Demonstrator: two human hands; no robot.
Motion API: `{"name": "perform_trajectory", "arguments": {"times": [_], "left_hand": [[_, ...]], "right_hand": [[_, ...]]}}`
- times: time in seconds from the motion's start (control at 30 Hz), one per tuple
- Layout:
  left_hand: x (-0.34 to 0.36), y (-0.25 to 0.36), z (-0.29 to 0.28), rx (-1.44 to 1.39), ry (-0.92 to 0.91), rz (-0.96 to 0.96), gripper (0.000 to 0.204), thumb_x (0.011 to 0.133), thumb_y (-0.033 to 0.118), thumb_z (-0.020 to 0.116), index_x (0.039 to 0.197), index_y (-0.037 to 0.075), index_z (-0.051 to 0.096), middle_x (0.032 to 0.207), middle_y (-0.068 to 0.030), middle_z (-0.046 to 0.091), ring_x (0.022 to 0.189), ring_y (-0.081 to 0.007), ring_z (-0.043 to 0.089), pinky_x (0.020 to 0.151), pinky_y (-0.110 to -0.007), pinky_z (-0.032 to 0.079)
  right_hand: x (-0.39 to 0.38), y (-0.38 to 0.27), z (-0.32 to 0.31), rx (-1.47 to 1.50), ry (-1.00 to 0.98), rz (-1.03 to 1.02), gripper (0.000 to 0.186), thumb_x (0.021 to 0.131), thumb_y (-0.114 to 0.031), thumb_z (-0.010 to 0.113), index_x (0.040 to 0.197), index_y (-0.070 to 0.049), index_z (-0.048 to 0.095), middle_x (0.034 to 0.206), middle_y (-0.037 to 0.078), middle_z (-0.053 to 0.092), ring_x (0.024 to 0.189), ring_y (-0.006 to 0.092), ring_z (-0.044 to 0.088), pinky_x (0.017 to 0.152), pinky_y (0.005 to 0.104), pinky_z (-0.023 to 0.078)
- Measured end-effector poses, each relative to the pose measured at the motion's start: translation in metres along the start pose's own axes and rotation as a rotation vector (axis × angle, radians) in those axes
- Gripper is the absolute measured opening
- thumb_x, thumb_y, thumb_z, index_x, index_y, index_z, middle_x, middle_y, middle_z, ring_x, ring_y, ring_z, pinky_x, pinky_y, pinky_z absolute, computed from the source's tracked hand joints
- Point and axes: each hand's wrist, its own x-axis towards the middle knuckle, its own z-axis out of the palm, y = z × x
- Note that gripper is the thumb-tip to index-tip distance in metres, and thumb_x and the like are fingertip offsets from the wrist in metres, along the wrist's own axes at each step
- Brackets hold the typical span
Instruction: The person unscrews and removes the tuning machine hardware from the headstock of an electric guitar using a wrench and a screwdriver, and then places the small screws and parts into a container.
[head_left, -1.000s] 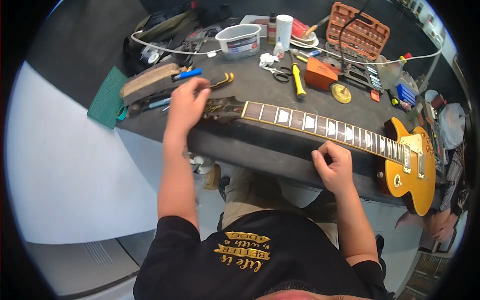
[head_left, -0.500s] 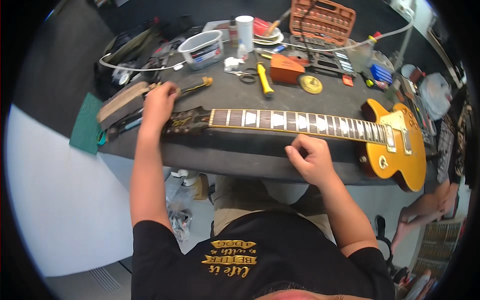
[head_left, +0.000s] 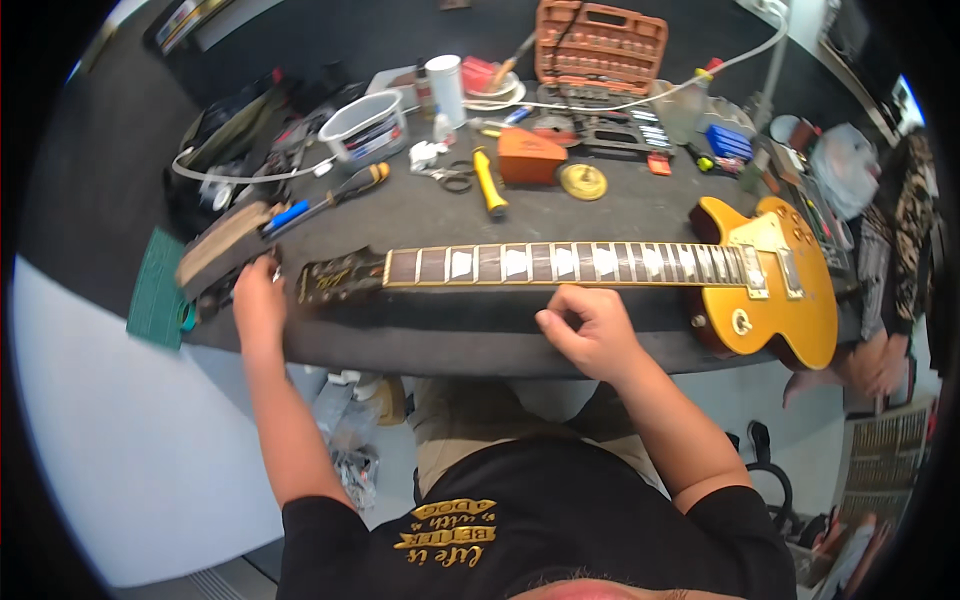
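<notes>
An electric guitar with a gold body [head_left: 790, 300] lies across the bench, its fretted neck [head_left: 530, 264] pointing left. My left hand [head_left: 258, 305] is just left of the dark headstock [head_left: 338, 278]. Its fingers are bent down over small dark items beside a long wood-topped block [head_left: 230, 240]; what they pinch is hidden. Behind the headstock lie a screwdriver [head_left: 360, 182] with a black and yellow handle and a blue-handled tool [head_left: 287, 217]. My right hand [head_left: 595, 332] is at the near side of the neck, curled into a loose fist with nothing visible in it.
At the back stand a clear plastic tub [head_left: 365, 128], a white bottle [head_left: 446, 90], an orange box [head_left: 530, 157] and an open orange socket case [head_left: 600, 45]. A yellow-handled tool [head_left: 488, 182] and scissors [head_left: 455, 178] lie before them. A green mat [head_left: 157, 285] overhangs the left edge.
My left hand has moved from the screwdriver toward the near side, beside the block. The blue-handled tool shows more fully. My right hand stays curled by the neck; the view has shifted.
</notes>
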Motion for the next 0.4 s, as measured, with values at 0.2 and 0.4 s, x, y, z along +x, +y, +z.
{"name": "perform_trajectory", "arguments": {"times": [0.2,0.4], "left_hand": [[-0.003,-0.008,0.003,-0.132,0.156,-0.007,0.019,0.098,0.002,0.071,0.116,0.001,0.066,0.109,-0.0215,0.073,0.101,-0.0424,0.071,0.089,-0.051,0.054],[-0.064,0.136,-0.022,-1.147,-0.02,0.104,0.015,0.109,0.008,0.066,0.123,0.004,0.067,0.112,-0.0083,0.071,0.103,-0.0162,0.068,0.089,-0.028,0.053]], "right_hand": [[0.001,0.005,0.003,-0.032,0.014,-0.087,0.02,0.098,-0.013,0.077,0.085,-0.003,0.067,0.074,0.009,0.069,0.065,0.0233,0.066,0.062,0.0353,0.051],[-0.013,-0.029,-0.01,-0.099,0.053,-0.287,0.013,0.098,-0.014,0.078,0.104,-0.006,0.069,0.097,0.012,0.071,0.085,0.0255,0.072,0.074,0.0382,0.057]]}}
